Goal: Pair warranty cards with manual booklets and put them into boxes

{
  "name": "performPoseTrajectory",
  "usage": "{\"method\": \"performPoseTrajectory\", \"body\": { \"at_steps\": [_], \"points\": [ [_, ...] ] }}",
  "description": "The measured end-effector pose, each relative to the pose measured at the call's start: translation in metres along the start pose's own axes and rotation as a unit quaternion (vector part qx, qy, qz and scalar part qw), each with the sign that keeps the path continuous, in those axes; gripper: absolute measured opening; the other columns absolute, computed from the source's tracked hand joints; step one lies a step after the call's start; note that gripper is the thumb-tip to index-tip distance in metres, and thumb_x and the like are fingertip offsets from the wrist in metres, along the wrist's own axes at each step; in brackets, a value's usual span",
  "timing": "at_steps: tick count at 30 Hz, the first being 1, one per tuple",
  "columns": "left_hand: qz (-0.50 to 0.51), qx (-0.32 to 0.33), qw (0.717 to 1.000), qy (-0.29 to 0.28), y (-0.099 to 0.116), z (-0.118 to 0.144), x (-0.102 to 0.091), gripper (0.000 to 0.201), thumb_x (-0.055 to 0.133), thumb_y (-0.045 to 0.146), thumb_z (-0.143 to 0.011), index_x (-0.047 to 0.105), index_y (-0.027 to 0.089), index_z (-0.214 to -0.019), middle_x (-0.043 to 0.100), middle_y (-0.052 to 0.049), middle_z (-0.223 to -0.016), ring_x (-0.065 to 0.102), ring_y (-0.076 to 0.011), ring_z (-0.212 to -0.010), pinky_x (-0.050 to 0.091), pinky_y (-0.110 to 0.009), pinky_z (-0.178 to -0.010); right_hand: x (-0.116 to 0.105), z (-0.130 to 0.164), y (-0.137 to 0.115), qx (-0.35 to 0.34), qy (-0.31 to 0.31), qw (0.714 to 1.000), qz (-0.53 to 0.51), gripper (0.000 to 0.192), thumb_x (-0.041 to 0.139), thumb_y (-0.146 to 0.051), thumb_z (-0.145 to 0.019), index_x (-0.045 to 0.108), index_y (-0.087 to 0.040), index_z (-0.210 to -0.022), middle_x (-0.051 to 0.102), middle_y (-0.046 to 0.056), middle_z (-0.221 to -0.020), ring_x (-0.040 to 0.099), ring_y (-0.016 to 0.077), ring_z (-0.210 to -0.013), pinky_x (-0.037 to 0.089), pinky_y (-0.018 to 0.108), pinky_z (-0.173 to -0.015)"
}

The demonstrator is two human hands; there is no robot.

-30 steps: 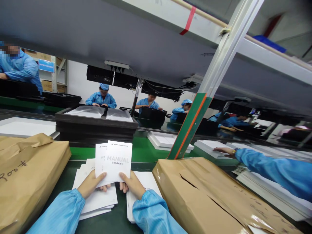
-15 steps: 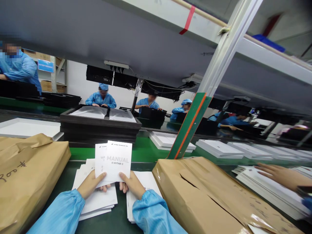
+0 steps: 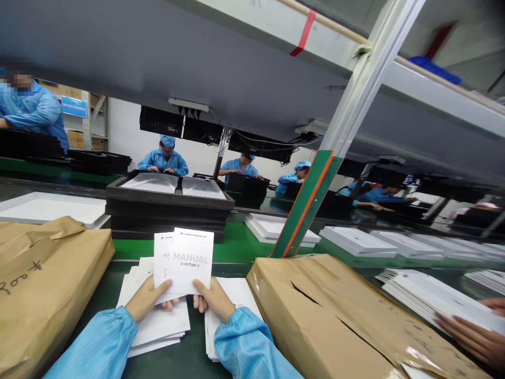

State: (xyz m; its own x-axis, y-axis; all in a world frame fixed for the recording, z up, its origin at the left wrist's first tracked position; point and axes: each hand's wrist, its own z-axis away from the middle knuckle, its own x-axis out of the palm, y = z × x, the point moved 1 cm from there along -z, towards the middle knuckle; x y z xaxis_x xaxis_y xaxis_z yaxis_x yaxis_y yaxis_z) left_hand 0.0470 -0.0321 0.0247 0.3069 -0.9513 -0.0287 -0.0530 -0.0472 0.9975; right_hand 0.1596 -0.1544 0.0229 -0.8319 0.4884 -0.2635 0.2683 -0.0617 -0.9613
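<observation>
In my right hand [image 3: 211,297] is a white manual [image 3: 192,271] with "MANUAL" and "HYTAB" printed on its front, pinched at the lower right corner. My left hand [image 3: 152,295] pinches a second white booklet [image 3: 161,252], which sits partly behind the manual and overlaps it. Both are upright, facing me. Beneath my left hand lies an uneven pile of white booklets [image 3: 158,326]. Another stack of white booklets [image 3: 236,289] is under my right hand and sleeve, partly covered by them.
Brown paper packages stand left [image 3: 51,284] and right [image 3: 315,316]. Beyond are stacked black trays [image 3: 169,210] and white boxes [image 3: 355,242] on a green conveyor [image 3: 236,237]. A slanted post [image 3: 315,195] rises ahead. A co-worker's hands [image 3: 469,331] hold white sheets at right.
The black trays and white boxes have shifted slightly right along the conveyor. The co-worker's hands at right have moved down to the near edge of the white stack. My hands stay still.
</observation>
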Motion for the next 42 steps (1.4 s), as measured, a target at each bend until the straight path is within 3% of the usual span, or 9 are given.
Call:
{"method": "performPoseTrajectory", "body": {
  "at_steps": [22, 42],
  "points": [
    [0.009, 0.007, 1.000, -0.004, -0.0060, -0.0024, -0.0013, 0.038, 0.041, 0.040, -0.071, 0.048, 0.004, -0.082, 0.060, -0.008, -0.057, 0.052, -0.0111, -0.043, 0.037, -0.021, -0.042, 0.0003, 0.0000, 0.0016, -0.002, 0.000, 1.000, -0.003, 0.048, 0.036, -0.052, -0.068, 0.046, -0.011, -0.045, 0.045, -0.002, -0.036, 0.037, 0.0029, -0.027, 0.022, 0.015, -0.028],
    [0.014, -0.002, 1.000, -0.004, -0.0042, -0.0011, -0.0005, 0.035, 0.042, 0.040, -0.069, 0.048, 0.006, -0.076, 0.060, -0.008, -0.057, 0.051, -0.0109, -0.043, 0.037, -0.022, -0.042, -0.0004, -0.0006, 0.0038, -0.007, -0.002, 1.000, -0.003, 0.047, 0.035, -0.051, -0.068, 0.047, -0.011, -0.048, 0.046, -0.002, -0.038, 0.038, 0.0032, -0.027, 0.023, 0.015, -0.028]
  ]
}}
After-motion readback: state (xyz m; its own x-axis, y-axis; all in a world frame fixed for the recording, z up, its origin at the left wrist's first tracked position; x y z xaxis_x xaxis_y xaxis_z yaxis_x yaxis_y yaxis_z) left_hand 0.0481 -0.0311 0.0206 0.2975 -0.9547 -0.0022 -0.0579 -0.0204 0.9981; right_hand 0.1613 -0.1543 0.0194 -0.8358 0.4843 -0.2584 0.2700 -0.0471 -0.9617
